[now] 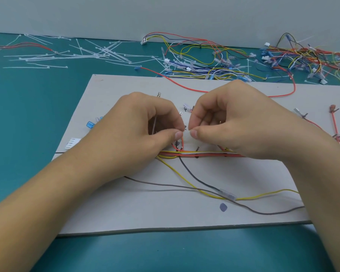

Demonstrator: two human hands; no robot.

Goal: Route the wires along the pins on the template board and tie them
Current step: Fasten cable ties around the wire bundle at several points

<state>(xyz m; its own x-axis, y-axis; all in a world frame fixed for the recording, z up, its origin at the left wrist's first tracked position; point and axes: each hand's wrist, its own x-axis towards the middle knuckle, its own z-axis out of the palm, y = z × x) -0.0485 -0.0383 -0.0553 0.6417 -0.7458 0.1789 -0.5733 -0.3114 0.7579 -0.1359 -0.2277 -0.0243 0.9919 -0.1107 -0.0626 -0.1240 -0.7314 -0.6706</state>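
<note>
A grey template board (185,216) lies on the teal table. A bundle of red, yellow and white wires (202,153) runs across its middle past dark pins (197,149). My left hand (143,122) and my right hand (224,116) meet above the bundle, thumb and fingertips of each pinched close together. A thin white cable tie (154,123) shows under the left hand's fingers, and red wires (182,143) rise to the pinch. What the right hand pinches is too small to tell. Loose yellow, black and grey wires (194,183) trail toward me across the board.
Several loose white cable ties (98,54) are scattered at the back left. A heap of coloured wire harnesses (243,57) lies at the back right. A white connector (73,143) and blue terminals (90,125) sit at the board's left edge. Red wires (334,122) stand on pins at right.
</note>
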